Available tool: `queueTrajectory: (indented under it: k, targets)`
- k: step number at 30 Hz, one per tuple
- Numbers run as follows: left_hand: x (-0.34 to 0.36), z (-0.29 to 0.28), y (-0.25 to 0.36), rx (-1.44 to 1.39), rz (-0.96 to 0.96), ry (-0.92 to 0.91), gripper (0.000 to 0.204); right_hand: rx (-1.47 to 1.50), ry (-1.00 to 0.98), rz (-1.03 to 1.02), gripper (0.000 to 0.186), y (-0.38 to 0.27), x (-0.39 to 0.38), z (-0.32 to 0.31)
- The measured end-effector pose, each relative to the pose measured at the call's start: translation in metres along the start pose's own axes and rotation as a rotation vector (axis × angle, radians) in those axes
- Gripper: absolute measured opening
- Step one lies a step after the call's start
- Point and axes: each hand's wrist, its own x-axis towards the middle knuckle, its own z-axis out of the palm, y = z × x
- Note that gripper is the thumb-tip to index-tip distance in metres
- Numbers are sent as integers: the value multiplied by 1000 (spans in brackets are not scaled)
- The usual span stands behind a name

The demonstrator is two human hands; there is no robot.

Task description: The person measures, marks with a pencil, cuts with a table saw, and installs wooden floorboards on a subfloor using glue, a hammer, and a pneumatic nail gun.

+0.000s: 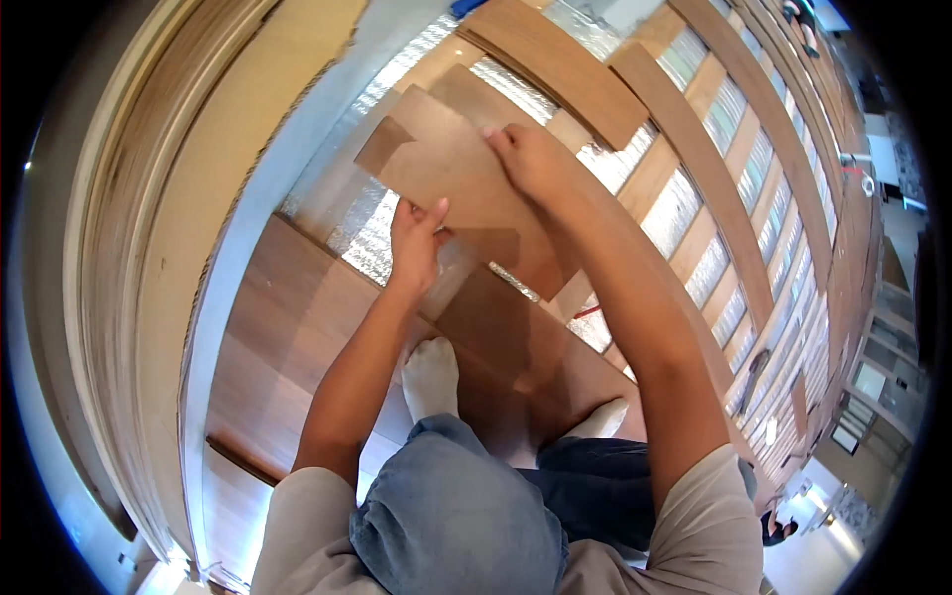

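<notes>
A short brown floorboard point(466, 169) is held tilted in front of me, over the edge of the laid flooring. My left hand point(416, 243) grips its near left edge, thumb on top and fingers bent. On its far right edge my right hand point(531, 164) is closed, with the thumb along the board. Part of the board looks smeared by motion. Beneath it are silver foil point(372, 243) and wooden battens point(674, 203). Laid floorboards point(297, 283) stretch below my hands, and my socked foot point(431, 377) rests on them.
Stacked long planks point(560, 64) lie across the battens beyond my right hand. A wall with pale wooden trim point(149, 198) runs along the left. A thin red item point(587, 311) lies by the flooring edge. Another person point(778, 529) is far off at the lower right.
</notes>
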Motion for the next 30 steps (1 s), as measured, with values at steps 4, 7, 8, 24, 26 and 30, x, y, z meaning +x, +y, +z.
queueTrajectory:
  k: [4,7,8,24,26,30]
  targets:
    - [32,31,-10,-106,39,-116,31,-17,506,-177,29,59,-38,-52]
    - [52,39,-16,-70,-11,-23,35,-371,76,-316,12,108,-129,-81]
    - [59,40,-21,-78,-31,4,34,-451,-176,-426,8,119,-161,-88]
    - [71,65,-26,235,73,105,41,-694,-396,-606,20,203,-280,-34]
    - [76,73,-28,104,40,172,39,-669,-380,-510,20,191,-277,-48]
    - [92,79,-43,-315,-34,73,43,-532,-317,-361,20,175,-276,-87]
